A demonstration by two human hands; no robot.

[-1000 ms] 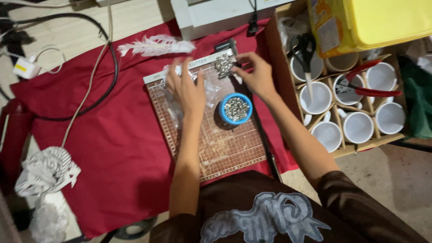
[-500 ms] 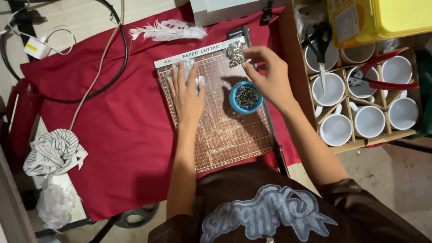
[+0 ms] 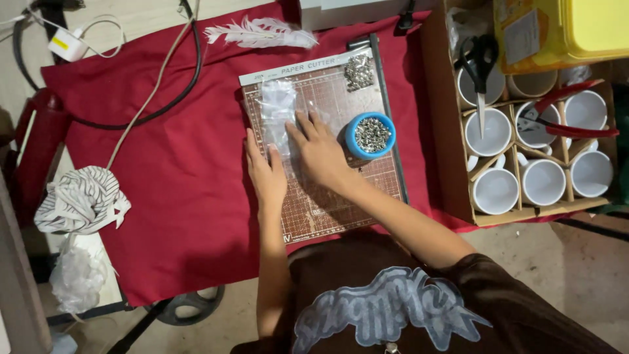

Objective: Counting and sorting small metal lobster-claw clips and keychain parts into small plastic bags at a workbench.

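Two hands: left hand and right hand, each grip spread flat on one clear bag atop one paper cutter. One blue cup beside right hand; one feather beyond.

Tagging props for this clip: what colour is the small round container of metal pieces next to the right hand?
Blue container, silvery metal pieces inside; head view, beside the right hand.

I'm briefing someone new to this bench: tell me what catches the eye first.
Both hands, left hand and right hand, press flat on a clear plastic bag on the brown cutting board, mid-frame on the red cloth. Beside the right hand stands a blue cup of silver bits; white mugs fill a box at right.
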